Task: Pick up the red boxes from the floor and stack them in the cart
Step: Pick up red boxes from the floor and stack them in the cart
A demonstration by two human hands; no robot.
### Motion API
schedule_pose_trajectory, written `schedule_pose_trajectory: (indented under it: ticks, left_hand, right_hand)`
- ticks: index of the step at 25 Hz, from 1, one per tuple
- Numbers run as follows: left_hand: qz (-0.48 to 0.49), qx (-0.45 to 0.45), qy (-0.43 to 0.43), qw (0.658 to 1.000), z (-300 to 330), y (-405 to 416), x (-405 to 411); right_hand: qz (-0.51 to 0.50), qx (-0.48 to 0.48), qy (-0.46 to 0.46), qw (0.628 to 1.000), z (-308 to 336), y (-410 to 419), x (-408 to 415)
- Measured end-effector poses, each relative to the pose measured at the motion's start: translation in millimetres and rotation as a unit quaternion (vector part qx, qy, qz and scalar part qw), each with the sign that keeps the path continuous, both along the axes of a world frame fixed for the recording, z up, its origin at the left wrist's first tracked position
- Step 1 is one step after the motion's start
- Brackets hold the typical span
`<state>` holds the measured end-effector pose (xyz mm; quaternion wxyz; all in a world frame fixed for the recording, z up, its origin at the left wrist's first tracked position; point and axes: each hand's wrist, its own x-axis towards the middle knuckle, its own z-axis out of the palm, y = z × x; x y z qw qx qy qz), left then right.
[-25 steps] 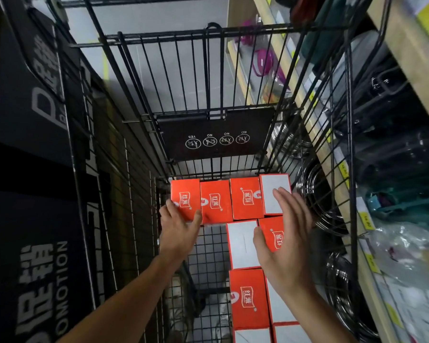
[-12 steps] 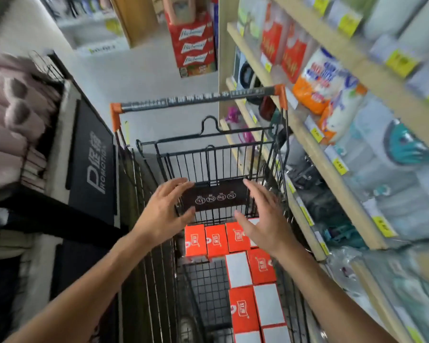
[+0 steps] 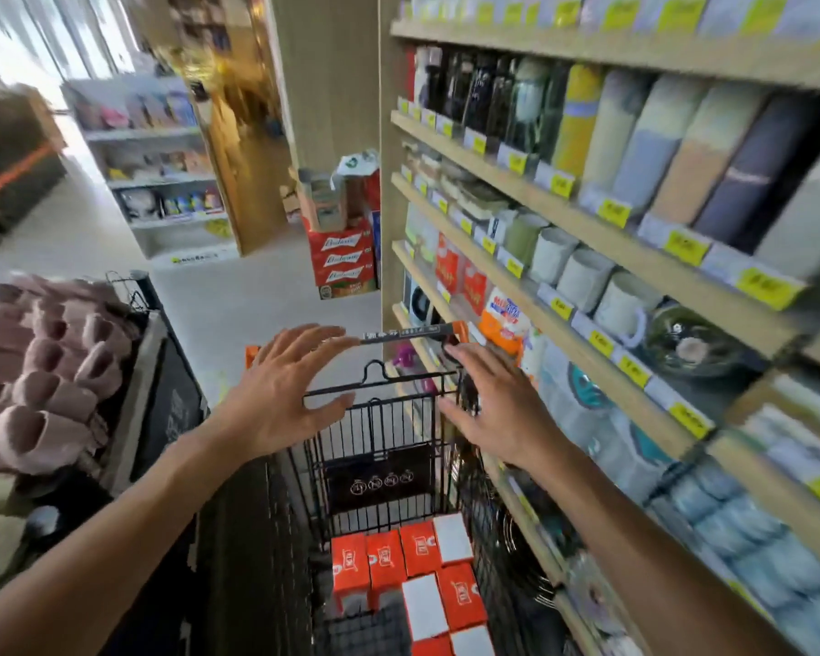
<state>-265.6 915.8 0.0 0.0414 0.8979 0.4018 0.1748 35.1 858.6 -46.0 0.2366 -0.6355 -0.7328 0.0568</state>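
Both our left hand (image 3: 280, 395) and right hand (image 3: 498, 414) spread, empty, above the black wire cart (image 3: 379, 409); small red cardboard boxes (image 3: 417, 565) at its far end look light, rigid; we'd grip sides.

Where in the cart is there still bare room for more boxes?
Free: bare mesh floor left of the white-topped boxes, below the row of red boxes. Crowded: the cart's far end and right side. Both hands, left hand and right hand, are open above the cart.
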Motion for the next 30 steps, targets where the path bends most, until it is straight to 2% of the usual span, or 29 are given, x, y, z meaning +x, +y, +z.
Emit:
schedule_pose_trajectory:
  ticks: [3,7,13,17,22,30]
  left_hand:
    - [-0.052,0.017,-0.023,0.998,21.0,-10.0,-1.8]
    - [-0.13,0.031,-0.065,0.989,32.7,-20.7,-0.1]
    - [-0.306,0.017,-0.117,0.945,29.2,-62.4,70.7]
    - [-0.417,0.0,-0.127,0.9,34.3,-128.1,136.6]
    - [-0.493,-0.008,-0.093,0.865,38.5,-206.0,202.6]
    - [-0.6,0.028,-0.049,0.798,43.4,-407.3,288.6]
  right_hand:
    - [-0.05,0.023,-0.039,0.998,36.3,-30.3,-1.2]
    - [-0.108,0.007,-0.072,0.992,64.5,-85.3,-6.4]
    - [-0.242,-0.021,-0.092,0.966,75.5,-223.5,6.8]
    - [-0.331,-0.016,-0.105,0.938,89.8,-331.0,20.5]
    - [-0.434,0.003,-0.098,0.896,98.0,-450.5,27.9]
    - [-0.556,-0.009,-0.106,0.825,99.3,-675.8,30.9]
